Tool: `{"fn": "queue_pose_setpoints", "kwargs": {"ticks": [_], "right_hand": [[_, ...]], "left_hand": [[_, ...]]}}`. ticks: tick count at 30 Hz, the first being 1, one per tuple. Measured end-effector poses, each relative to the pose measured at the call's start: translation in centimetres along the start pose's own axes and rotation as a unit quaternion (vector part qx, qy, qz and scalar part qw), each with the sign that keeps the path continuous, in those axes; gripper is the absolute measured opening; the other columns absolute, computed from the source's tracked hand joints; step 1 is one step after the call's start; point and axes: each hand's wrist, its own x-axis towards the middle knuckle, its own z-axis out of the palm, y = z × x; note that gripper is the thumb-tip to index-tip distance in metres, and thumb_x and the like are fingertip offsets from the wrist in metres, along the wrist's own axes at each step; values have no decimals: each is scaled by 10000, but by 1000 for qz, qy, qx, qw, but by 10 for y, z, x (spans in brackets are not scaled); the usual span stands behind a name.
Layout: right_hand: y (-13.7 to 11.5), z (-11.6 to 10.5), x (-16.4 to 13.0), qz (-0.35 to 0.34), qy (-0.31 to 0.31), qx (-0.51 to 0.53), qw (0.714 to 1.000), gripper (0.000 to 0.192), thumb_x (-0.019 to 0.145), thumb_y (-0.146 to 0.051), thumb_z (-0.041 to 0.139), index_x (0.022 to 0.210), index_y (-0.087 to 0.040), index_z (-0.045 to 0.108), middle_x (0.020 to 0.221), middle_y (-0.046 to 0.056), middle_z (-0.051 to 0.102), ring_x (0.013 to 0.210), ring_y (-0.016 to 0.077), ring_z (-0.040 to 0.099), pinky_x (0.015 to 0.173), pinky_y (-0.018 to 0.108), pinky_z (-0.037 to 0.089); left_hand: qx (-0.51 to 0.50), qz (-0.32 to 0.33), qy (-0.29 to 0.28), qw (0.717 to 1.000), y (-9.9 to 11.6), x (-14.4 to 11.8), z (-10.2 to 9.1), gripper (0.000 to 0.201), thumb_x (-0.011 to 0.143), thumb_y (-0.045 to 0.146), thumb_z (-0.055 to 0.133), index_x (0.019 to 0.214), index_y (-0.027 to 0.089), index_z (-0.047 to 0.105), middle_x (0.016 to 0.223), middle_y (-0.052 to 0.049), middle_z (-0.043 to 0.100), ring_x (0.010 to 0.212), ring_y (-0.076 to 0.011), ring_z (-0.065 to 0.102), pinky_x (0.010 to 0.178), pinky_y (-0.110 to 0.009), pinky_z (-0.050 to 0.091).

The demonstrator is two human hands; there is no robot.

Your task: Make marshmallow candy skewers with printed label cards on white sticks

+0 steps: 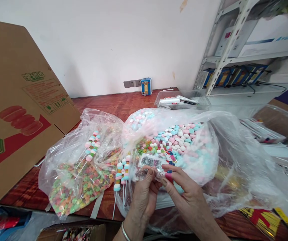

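Note:
In front of me, a small clear plastic packet (151, 161) with a white printed label and a colourful edge is pinched between both hands. My left hand (146, 194), with a bangle on the wrist, closes thumb and fingers on its lower edge. The fingertips of my right hand (184, 190) grip its right side. Behind it lies a large clear bag of pastel pink, white and blue candies (181, 137). Several candy skewers on white sticks (118, 175) lie left of my hands. More candy skewers (93, 145) rest on a bag of coloured ring candies (80, 189).
A big cardboard box (25, 110) stands at left. Behind the bags are a clear plastic tray (181, 97) with white items and a small blue device (146, 86) by the wall. Metal shelving (224, 57) rises at right. An open box (76, 232) sits below the table edge.

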Motion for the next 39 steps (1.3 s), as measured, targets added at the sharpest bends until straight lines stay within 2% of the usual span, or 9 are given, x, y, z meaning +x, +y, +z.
{"fn": "queue_pose_setpoints", "kwargs": {"ticks": [4,9,14,20,23,28,31,35,39], "right_hand": [[-5,1,0,-69,-26,-72,995,196,883,-209,622,1078,-214,644,1167,100,651,1089,236,622,892,346,544],[-8,0,6,-139,-2,-136,981,135,930,-154,523,960,-223,635,1079,85,686,967,221,654,822,376,563],[-8,-6,7,-149,4,-162,975,126,928,-148,518,916,-213,626,1076,92,679,961,222,647,799,376,563],[-6,-11,1,-126,-10,-161,979,105,920,-156,557,962,-203,641,1113,97,669,1020,239,626,854,417,538],[-9,-11,0,-77,-13,-100,992,125,907,-200,599,1021,-212,648,1249,110,625,1129,248,605,931,417,522],[-13,-8,2,47,19,23,998,177,960,-278,532,907,-219,690,1241,90,641,1143,217,613,988,367,493],[-13,-6,0,63,41,53,996,219,972,-274,507,874,-223,697,1213,75,655,1120,209,622,973,349,497],[-18,-6,-3,-15,18,7,1000,168,958,-247,533,1037,-240,682,1281,84,621,1178,227,586,1008,392,475],[-24,-7,-5,-127,22,-100,987,347,884,-222,637,1229,-234,599,1333,114,568,1252,271,510,1030,460,451]], "left_hand": [[-52,-42,42,997,0,3,-6,197,663,178,830,807,170,696,759,0,707,647,-104,641,598,-190,517],[-72,-67,10,995,2,1,-6,148,695,161,805,801,160,703,791,-12,727,675,-110,660,616,-193,531],[-57,-57,-27,996,5,-4,-2,179,698,122,798,842,159,699,803,-10,718,723,-112,672,683,-205,544],[-93,-86,-3,992,3,0,-3,223,633,149,845,794,158,692,793,-4,717,711,-115,662,654,-204,540],[-64,-47,17,997,1,0,-1,232,612,148,854,774,178,692,783,1,704,697,-117,645,665,-210,535],[42,30,-56,997,1,-4,0,185,676,176,820,789,163,673,784,2,661,716,-102,620,699,-206,516],[75,31,-83,993,1,-5,-2,134,715,165,788,768,151,666,766,1,651,692,-98,613,686,-208,511],[2,-27,-39,999,1,-4,-6,170,683,151,810,801,164,689,778,4,682,689,-99,630,679,-205,524],[-66,-71,16,995,1,-1,-12,119,731,143,759,823,192,702,794,15,699,689,-110,646,679,-219,534]]}}
